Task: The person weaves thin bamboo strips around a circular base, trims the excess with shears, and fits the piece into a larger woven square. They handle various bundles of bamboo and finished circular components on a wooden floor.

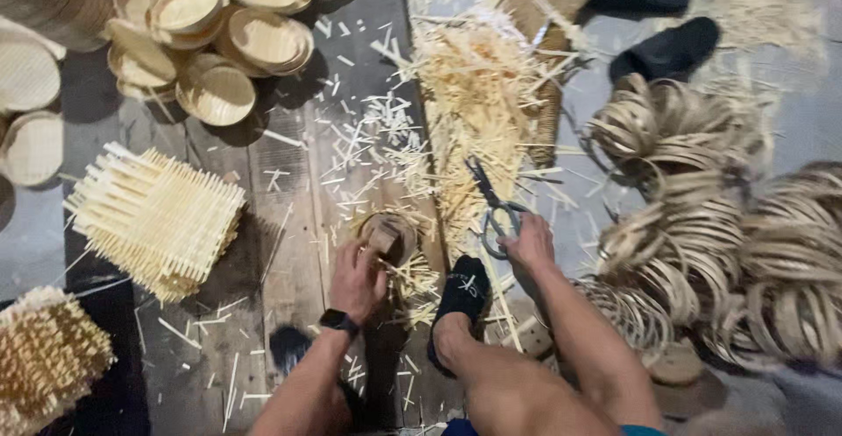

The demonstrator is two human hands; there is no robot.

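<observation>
My left hand (357,280), with a dark watch at the wrist, grips a small round wooden block (388,236) standing on the plank floor. My right hand (529,245) rests on the handles of dark metal scissors (493,206), which lie on the floor with the blades pointing away. My foot in a black sock (463,290) sits between the two hands. A heap of thin bamboo offcuts (478,107) lies just beyond the scissors.
Stacked woven bamboo squares (156,217) lie at left, another pile (46,357) at lower left. Round shallow bamboo trays (210,32) crowd the top left. Coils of bamboo strip rings (702,225) fill the right. Black slippers (667,50) lie at top right.
</observation>
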